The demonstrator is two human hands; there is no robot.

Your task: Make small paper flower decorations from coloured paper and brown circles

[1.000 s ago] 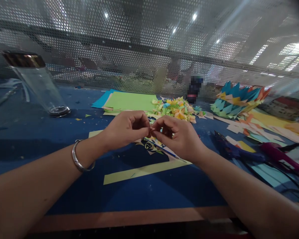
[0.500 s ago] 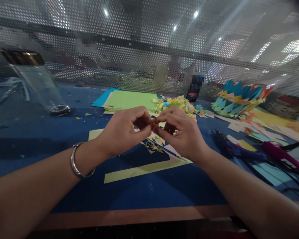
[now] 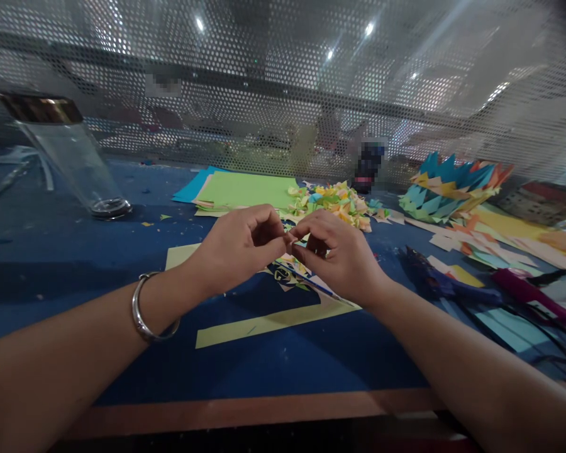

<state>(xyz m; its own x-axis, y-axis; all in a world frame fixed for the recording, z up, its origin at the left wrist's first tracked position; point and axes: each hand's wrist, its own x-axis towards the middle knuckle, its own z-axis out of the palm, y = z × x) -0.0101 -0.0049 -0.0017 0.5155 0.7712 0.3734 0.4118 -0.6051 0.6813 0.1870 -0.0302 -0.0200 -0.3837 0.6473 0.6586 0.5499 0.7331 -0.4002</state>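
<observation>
Bit (image 3: 290,240), prob. paper, is seen in head view held mid-air, centre, above the blue table (image 3: 264,377). It is clamped btwn thumb & fingertips of both the left hand (image 3: 240,245) and the right hand (image 3: 339,251), tips almost meeting; its exact shape can't be told, as it's small & mostly covered. Scraps (image 3: 283,275) and a blue rod (image 3: 327,292) are laid just below the hands, w/ a pale strip (image 3: 245,332) nearer the edge. Sheets (image 3: 249,190) and a pile (image 3: 334,201) of small folded pcs are set behind. A spiky paper ring (image 3: 453,192) is placed far right; the blue gun (image 3: 453,286) and purple gun (image 3: 523,296) are left near the right forearm, cords (image 3: 554,336) trailing.

Risks, as judged: bit could be dropped if either pinch is eased, & then lost among similar scraps. It could be torn or creased wrong if pulled apart too hard. Rod could be knocked if the right hand is lowered; cords could be snagged by the right forearm if swung out, & guns dragged w/ them.
</observation>
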